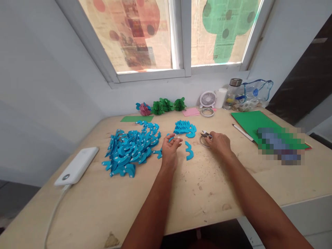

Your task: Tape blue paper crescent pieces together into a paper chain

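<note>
My left hand (170,150) is above the middle of the table, thumb and fingers pinched together with a small white piece of tape (178,138) at their tips. My right hand (220,142) is closed on small scissors (206,134), the blades pointing left. Under it lies a roll of tape (202,141), partly hidden by the fingers. Between my hands a wavy blue paper piece (189,151) lies flat on the table. A smaller group of blue paper pieces (184,127) sits just beyond. Left of my left hand spreads a large heap of blue paper pieces (129,147), many with white patches.
A white power bank (77,166) with a cable lies at left. Green and pink paper flowers (166,104), a small fan (208,99), another tape roll (207,112) and a glass bottle (230,95) line the back. Green sheets (256,122) and a pen (242,132) are at right.
</note>
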`<state>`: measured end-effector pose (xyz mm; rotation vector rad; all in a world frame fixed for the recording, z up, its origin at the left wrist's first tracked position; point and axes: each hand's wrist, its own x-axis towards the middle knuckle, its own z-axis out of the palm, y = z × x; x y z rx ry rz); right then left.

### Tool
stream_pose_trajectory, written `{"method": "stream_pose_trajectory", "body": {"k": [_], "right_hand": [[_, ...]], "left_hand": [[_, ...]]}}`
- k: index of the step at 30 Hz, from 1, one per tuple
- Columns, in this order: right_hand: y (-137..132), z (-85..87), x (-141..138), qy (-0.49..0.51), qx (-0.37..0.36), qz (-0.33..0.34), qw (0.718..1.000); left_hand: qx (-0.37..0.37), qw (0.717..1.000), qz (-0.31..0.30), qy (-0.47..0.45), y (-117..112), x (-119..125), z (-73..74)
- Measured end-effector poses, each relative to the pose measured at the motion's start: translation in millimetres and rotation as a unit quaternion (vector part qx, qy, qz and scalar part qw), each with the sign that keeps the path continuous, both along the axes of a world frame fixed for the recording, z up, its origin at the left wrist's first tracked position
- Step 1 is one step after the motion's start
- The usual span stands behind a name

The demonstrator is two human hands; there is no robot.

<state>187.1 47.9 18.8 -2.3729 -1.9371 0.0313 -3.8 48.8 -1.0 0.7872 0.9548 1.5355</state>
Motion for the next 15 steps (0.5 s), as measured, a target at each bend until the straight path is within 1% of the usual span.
{"method": "stream_pose_trajectory", "body": {"k": [5,10,15], "right_hand": [[0.0,-2.7,1.5,-0.002,0.007,0.018,1.0],[1.3,-6.3,4.7,-0.004,0.01,0.02,1.0],[0.3,-7.9,7.2,-0.011,0.047,0.018,0.999]], "left_hand": [[-0.017,1.0,-0.007,-0.008,-2.6,1.4,1.6],[-0.025,1.0,-0.015,-0.009,-1.9,1.9,-0.6],[-0.033,0.999,-0.014,-0.021,0.1,-0.1,-3.6]]}}
